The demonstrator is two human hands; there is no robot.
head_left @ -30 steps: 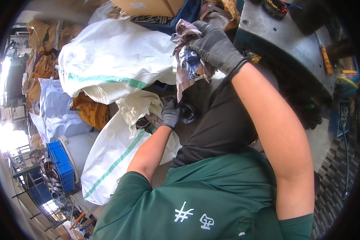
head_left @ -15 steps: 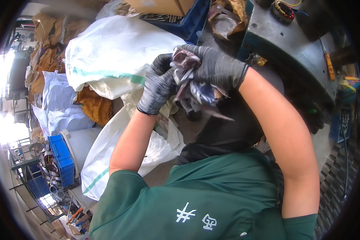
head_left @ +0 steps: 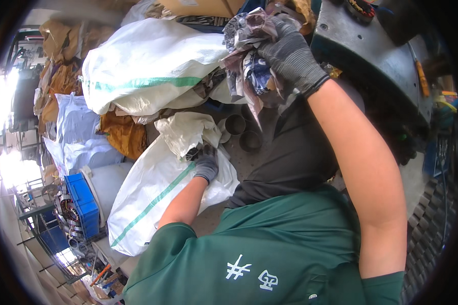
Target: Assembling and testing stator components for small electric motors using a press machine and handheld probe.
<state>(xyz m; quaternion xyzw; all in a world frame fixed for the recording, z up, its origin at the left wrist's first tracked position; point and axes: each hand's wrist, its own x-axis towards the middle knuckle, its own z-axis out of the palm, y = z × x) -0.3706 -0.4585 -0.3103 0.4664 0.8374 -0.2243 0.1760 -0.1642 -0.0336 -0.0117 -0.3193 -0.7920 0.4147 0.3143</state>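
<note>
My right hand (head_left: pixel 292 56), in a grey-black work glove, is closed around a crumpled, printed sheet (head_left: pixel 262 66) with brownish-pink and blue patches. The sheet looks like paper or thin plastic; its ragged tip hangs down. Lower and to the left, my gloved left hand (head_left: pixel 206 165) rests at the gathered mouth of a white woven sack (head_left: pixel 147 203) with a green stripe. Its fingertips are partly hidden in the sack's folds, beside something dark, so their grip is unclear. Two dark, hollow cylinders (head_left: pixel 250 141) stand on the floor right of that sack.
A large, full white sack (head_left: pixel 152 56) lies beyond my left hand. Brown wrappings (head_left: pixel 124 134) and pale bags (head_left: pixel 79 132) are piled at the left, above a blue crate (head_left: pixel 81 203). At the upper right, a metal machine table (head_left: pixel 371 51) has a screwdriver-like orange handle (head_left: pixel 421 79) near its edge.
My left hand has let go of the crumpled sheet and dropped to the lower sack's mouth. My right hand has lifted the sheet up and slightly right, uncovering the cylinders.
</note>
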